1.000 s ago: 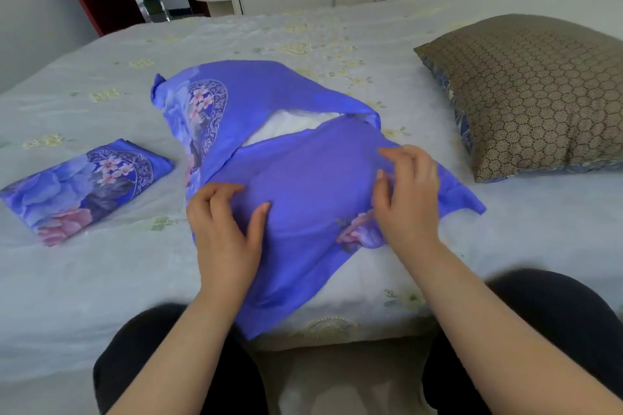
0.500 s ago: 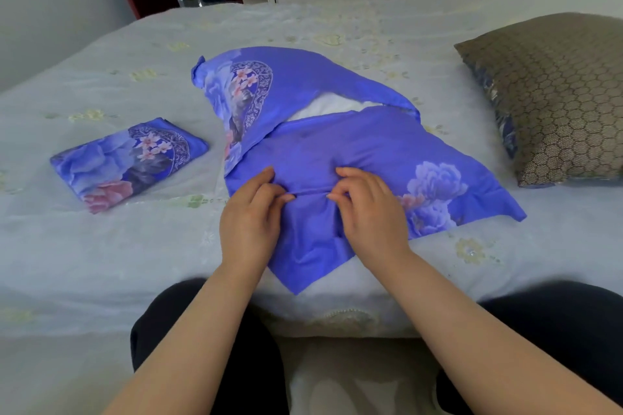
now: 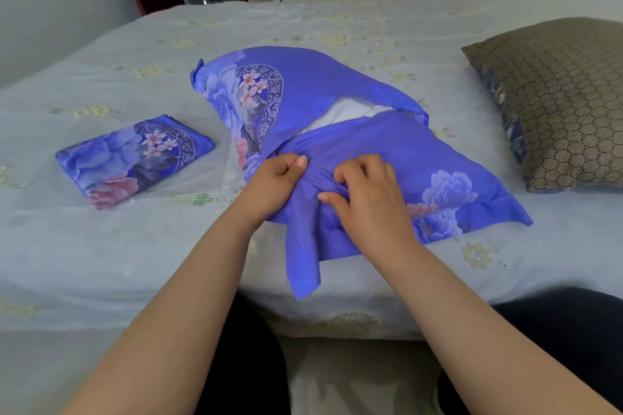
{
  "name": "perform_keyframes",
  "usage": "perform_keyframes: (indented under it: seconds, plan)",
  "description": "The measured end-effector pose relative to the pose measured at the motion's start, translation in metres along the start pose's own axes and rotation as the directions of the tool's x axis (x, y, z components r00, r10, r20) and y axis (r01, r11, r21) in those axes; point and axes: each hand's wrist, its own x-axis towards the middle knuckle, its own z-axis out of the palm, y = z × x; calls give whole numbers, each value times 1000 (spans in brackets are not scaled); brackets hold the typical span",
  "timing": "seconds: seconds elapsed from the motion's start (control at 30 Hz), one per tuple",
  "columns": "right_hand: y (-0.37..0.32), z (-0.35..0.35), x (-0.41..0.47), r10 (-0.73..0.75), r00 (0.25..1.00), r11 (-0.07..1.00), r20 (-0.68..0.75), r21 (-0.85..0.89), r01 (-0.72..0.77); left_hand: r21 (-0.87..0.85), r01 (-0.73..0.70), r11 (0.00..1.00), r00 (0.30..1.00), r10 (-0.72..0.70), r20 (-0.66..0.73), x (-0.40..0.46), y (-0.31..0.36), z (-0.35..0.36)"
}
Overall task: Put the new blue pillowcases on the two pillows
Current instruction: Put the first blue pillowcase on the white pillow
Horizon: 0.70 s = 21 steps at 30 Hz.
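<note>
At frame centre, your left hand [image 3: 273, 178] and right hand [image 3: 367, 202] both curl their fingers into bunched blue pillowcase [image 3: 337, 145] fabric, white pillow [image 3: 340, 113] showing through; the folded pillowcase [image 3: 131, 158] lies left, the brown pillow [image 3: 556, 101] right, on the bed [image 3: 101, 246].

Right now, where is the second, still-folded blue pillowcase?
In the head view the folded blue pillowcase lies flat on the bed, left of the half-covered pillow and clear of both hands.
</note>
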Motion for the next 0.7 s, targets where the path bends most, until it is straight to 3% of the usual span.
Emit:
perform_keyframes:
  seconds: [0.1, 0.2, 0.33, 0.4, 0.47, 0.53, 0.57, 0.63, 0.7]
  plan:
    - [-3, 2, -1, -72, 990, 997, -121, 0, 73, -19, 0, 1000, 1000, 1, 19, -12, 4, -4]
    - [-8, -1, 3, -119, 977, 993, -175, -40, 113, 10, -63, 998, 995, 63, -82, -31, 5, -6]
    - [-17, 1, 8, -150, 979, 980, -140, -150, 129, 101, -83, 991, 966, 106, -238, -37, 2, -1]
    - [-20, 3, 8, -133, 991, 982, 16, -130, 134, 56, -18, 998, 978, 30, -205, -27, -7, 0]
    - [-16, 6, 12, -21, 961, 1000, 274, -5, 23, -120, 108, 987, 994, -110, -13, -15, -21, -2]
    - [-10, 9, 18, 35, 903, 995, 428, 73, -73, -255, 266, 929, 955, -218, 202, -6, -30, -5]
    - [-9, 9, 21, 52, 882, 992, 468, 78, -100, -232, 303, 924, 941, -251, 227, -3, -30, -7]
    - [-7, 12, 26, 75, 870, 993, 488, 46, -111, 25, 212, 977, 973, -214, 90, -3, -27, -9]
    - [-4, 14, 26, 92, 871, 995, 483, -2, -104, 378, 26, 926, 978, 55, -201, -17, -19, -8]
